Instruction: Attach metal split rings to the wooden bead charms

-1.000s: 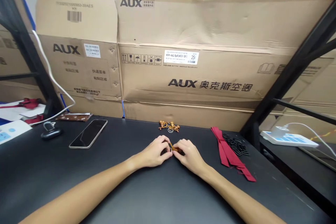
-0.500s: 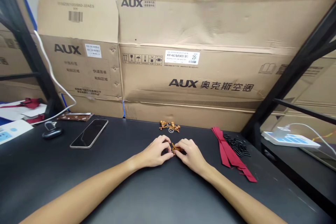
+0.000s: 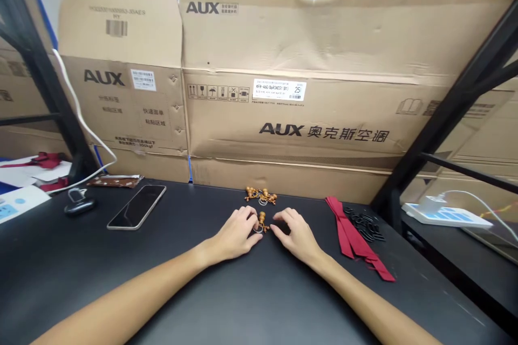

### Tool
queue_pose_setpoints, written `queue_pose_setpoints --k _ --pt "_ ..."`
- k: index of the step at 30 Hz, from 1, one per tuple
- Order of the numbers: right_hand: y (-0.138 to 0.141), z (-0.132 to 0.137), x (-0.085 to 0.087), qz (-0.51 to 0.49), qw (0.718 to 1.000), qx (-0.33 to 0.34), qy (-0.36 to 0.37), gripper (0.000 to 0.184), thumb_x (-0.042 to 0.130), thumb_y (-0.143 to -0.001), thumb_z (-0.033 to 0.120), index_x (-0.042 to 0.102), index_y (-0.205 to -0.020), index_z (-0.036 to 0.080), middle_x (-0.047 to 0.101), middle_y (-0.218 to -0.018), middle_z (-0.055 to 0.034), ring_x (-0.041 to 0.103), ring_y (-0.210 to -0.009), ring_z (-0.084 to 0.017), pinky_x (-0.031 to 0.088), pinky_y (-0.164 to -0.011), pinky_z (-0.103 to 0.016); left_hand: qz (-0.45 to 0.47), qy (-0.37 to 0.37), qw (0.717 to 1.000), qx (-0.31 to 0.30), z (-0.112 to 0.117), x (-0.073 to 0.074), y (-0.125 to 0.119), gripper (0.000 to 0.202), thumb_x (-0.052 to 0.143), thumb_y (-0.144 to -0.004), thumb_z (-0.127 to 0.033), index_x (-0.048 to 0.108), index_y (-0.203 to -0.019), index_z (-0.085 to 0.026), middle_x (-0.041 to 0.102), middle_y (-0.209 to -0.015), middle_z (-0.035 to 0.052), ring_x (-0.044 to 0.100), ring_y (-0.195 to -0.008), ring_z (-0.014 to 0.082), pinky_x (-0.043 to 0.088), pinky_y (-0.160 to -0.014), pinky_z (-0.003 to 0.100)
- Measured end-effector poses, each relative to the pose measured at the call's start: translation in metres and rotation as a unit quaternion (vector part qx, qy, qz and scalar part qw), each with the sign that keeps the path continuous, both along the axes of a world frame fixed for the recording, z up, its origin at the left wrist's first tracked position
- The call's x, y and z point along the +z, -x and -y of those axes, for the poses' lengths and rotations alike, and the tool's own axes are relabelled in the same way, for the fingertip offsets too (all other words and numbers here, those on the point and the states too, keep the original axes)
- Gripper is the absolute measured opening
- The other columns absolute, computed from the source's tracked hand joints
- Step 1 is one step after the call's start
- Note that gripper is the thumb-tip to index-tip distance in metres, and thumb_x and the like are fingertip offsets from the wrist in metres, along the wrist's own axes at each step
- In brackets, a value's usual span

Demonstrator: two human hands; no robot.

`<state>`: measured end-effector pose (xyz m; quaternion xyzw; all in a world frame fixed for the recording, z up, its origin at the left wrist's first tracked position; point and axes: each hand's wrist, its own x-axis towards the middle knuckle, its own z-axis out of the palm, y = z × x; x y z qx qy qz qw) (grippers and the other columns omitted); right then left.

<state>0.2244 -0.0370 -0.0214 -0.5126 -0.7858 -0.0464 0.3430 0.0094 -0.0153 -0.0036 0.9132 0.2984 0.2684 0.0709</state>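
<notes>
A small wooden gourd-shaped keychain [image 3: 262, 218] with a metal ring and an orange-brown beaded cord lies on the dark tabletop between my hands. Its ring sits right beside the fingertips of my left hand [image 3: 238, 233], whose thumb and fingers are apart; whether they touch the ring I cannot tell. On the other side, my right hand [image 3: 296, 234] is open, thumb and forefinger parted close to the beaded cord end. Just beyond lies a cluster of similar wooden keychains [image 3: 261, 194] with metal rings.
Red fabric strips [image 3: 358, 242] and a pile of black clips [image 3: 365, 223] lie to the right. Leftward are a phone [image 3: 137, 207], a black device [image 3: 80, 205] and a brown wrapper [image 3: 115, 180]. Large cardboard sheets [image 3: 283, 172] stand along the back; a black metal post [image 3: 437, 108] rises at right.
My fingers have parted from the keychain, which they were holding between them. It now lies exposed on the table, and my right hand has drawn slightly away.
</notes>
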Motion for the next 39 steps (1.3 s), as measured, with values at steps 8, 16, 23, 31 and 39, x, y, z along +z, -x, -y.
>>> queue_pose_setpoints --k 8,16,23,31,39 --pt "0.004 0.004 0.002 0.076 0.992 0.064 0.076 0.029 0.051 -0.09 0.043 0.063 -0.108 0.024 0.062 -0.111 -0.0079 0.055 -0.103 -0.023 0.044 -0.087 -0.039 -0.071 -0.065 0.994 0.045 -0.003 -0.004 0.001 0.027 0.05 -0.091 -0.036 0.06 -0.107 -0.017 0.055 -0.122 0.0108 0.05 -0.111 0.0264 0.041 -0.093 0.041" --pt "-0.01 -0.005 -0.007 0.095 0.985 0.027 0.141 0.055 0.041 -0.091 0.058 0.051 -0.133 0.024 0.043 -0.144 -0.0087 0.036 -0.134 -0.028 0.029 -0.11 -0.049 -0.113 -0.016 0.993 0.021 -0.026 -0.006 0.018 0.047 0.041 -0.094 -0.048 0.054 -0.129 -0.02 0.051 -0.136 0.0099 0.047 -0.125 0.0256 0.035 -0.106 0.04" --pt "-0.007 -0.001 -0.001 0.117 0.971 0.077 0.193 0.061 0.039 -0.09 0.062 0.039 -0.141 0.029 0.028 -0.152 -0.0047 0.021 -0.141 -0.028 0.016 -0.114 -0.053 -0.096 -0.019 0.995 0.029 -0.025 -0.009 0.017 0.046 0.041 -0.094 -0.046 0.056 -0.127 -0.017 0.052 -0.135 0.0118 0.046 -0.126 0.0264 0.035 -0.107 0.042" --pt "-0.015 -0.004 0.004 0.123 0.963 0.091 0.221 0.064 0.042 -0.087 0.064 0.036 -0.142 0.033 0.024 -0.154 -0.0023 0.018 -0.142 -0.027 0.013 -0.115 -0.052 -0.097 -0.029 0.994 0.028 -0.027 -0.012 0.017 0.047 0.039 -0.095 -0.047 0.055 -0.127 -0.017 0.053 -0.134 0.0118 0.047 -0.125 0.0264 0.036 -0.107 0.042" --pt "-0.022 -0.007 0.002 0.141 0.961 0.064 0.228 0.065 0.039 -0.087 0.067 0.035 -0.143 0.034 0.022 -0.154 -0.0024 0.014 -0.143 -0.026 0.011 -0.116 -0.05 -0.094 -0.039 0.994 0.025 -0.029 -0.015 0.017 0.046 0.039 -0.095 -0.047 0.056 -0.127 -0.019 0.053 -0.135 0.0112 0.047 -0.125 0.0262 0.036 -0.107 0.042"
